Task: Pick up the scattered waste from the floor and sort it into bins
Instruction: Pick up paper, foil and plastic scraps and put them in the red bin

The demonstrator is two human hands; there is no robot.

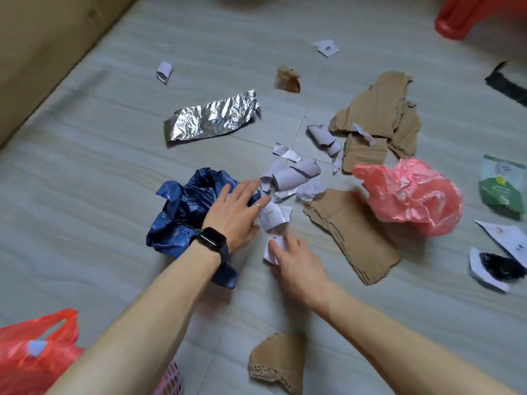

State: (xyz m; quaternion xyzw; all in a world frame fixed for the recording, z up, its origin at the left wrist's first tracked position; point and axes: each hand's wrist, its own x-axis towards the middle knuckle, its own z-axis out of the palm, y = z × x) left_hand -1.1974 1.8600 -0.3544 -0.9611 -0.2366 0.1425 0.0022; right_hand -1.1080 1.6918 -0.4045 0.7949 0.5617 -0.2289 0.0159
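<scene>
Waste lies scattered on the grey floor. My left hand (pixel 238 213), with a black watch and a ring, lies flat with straight fingers over the edge of a crumpled blue plastic bag (pixel 188 206), fingertips near a torn white paper scrap (pixel 274 216). My right hand (pixel 293 259) reaches over another white paper scrap (pixel 269 250); its fingers touch it and I cannot see whether they hold it. A heap of curled white paper pieces (pixel 296 175) lies just beyond both hands. Torn brown cardboard (pixel 353 232) lies to the right.
Crumpled foil (pixel 212 116) lies further out on the left. A pink plastic bag (pixel 410 195), more cardboard (pixel 379 109) and a green packet (pixel 502 186) sit to the right. A red bag (pixel 31 352) is at the near left, a cardboard piece (pixel 278 362) near my arms.
</scene>
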